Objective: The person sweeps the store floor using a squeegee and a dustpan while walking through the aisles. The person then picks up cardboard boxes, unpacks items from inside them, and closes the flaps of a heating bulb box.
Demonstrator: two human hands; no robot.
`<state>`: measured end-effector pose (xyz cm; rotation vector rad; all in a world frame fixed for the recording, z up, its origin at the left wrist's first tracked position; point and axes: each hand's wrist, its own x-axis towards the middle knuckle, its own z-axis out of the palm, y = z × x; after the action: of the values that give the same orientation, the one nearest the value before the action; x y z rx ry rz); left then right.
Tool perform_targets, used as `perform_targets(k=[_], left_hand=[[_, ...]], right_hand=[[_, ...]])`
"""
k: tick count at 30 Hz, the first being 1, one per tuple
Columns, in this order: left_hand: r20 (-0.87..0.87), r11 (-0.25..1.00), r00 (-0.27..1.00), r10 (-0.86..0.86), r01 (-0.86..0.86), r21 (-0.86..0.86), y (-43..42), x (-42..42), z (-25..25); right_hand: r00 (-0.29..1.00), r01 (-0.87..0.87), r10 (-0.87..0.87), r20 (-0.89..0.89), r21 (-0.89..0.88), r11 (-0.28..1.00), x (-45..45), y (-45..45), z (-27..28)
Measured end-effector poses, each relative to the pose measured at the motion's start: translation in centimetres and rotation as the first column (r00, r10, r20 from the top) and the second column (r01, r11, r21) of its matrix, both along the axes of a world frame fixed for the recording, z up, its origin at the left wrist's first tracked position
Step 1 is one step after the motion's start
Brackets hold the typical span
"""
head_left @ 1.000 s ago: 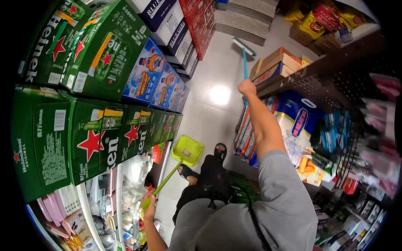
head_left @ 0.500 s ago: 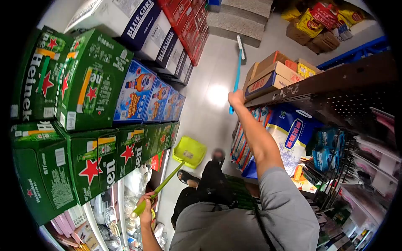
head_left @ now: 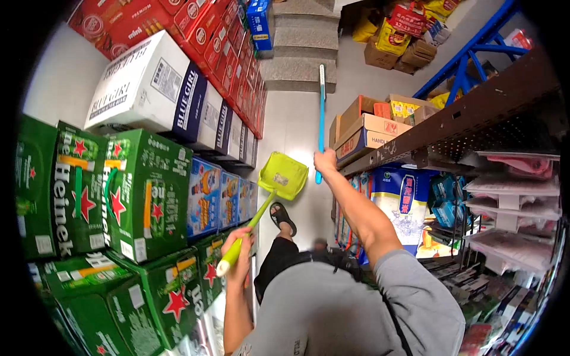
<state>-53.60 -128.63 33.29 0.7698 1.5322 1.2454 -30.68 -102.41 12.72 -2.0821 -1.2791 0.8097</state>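
My left hand is wrapped round the long handle of a lime-green dustpan. Its pan sits low over the floor in front of my left foot, the handle's end tilted up towards me. My right hand grips a blue-handled broom near the handle's lower end. The broom points away from me, and its narrow head with whitish bristles is near the foot of the stone steps. Whether the bristles touch the floor I cannot tell.
Stacked green Heineken cartons, white-and-navy Blue Girl boxes and red cases line the left. On the right runs a brown metal shelf with open cartons and a blue-and-white bag below. Yellow packets lie beyond.
I have stepped forward along the aisle, and the steps are closer. The dustpan has moved forward with my left hand. The broom now points straighter ahead, still in my right hand.
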Motion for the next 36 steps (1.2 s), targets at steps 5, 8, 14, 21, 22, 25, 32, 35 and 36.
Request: perform_targets(k=[5,8,14,21,22,25,32,35,36], left_hand=[[-0.179,0.981,0.971,-0.16,0.176,0.077,9.6,-2.8,-0.6],[-0.214,0.958,0.95,-0.227,0.258,0.128,14.4,-3.9,-1.0],[0.027,0.986,0.988,-0.152,0.149,0.078,22.8,-3.5,-0.9],[0.038,0.994,0.993,-0.109,0.11,-0.028,34.2,-1.6,-2.9],[0.061,0.994,0.995,-0.078,0.082,-0.07,38.1,-0.1,-3.2],[-0.101,0.974,0.976,-0.192,0.177,-0.14,42.9,0.0,-4.4],[-0.218,0.957,0.941,-0.259,0.219,-0.192,53.6,2.9,-2.5],[-0.11,0.953,0.975,-0.192,0.159,-0.259,55.9,3.2,-2.9],[-0.11,0.949,0.974,-0.197,0.161,-0.271,55.5,2.9,-3.0]], right_hand=[[0.848,0.198,-0.2,-0.492,-0.057,0.979,0.4,6.3,1.1],[0.755,0.294,-0.295,-0.586,-0.1,0.951,0.5,9.7,6.5],[0.42,0.419,-0.393,-0.818,-0.21,0.883,3.4,19.3,6.4],[0.293,0.459,-0.448,-0.845,-0.287,0.841,9.4,33.9,2.4],[0.28,0.455,-0.469,-0.837,-0.315,0.833,10.7,38.1,0.9],[0.258,0.461,-0.51,-0.82,-0.359,0.811,13.6,44.7,-1.0],[0.14,0.378,-0.564,-0.814,-0.483,0.79,19.4,59.8,-7.2],[0.258,0.298,-0.655,-0.71,-0.586,0.754,20.1,63.1,-9.7],[0.407,0.243,-0.662,-0.63,-0.624,0.743,20.1,62.3,-10.7]])
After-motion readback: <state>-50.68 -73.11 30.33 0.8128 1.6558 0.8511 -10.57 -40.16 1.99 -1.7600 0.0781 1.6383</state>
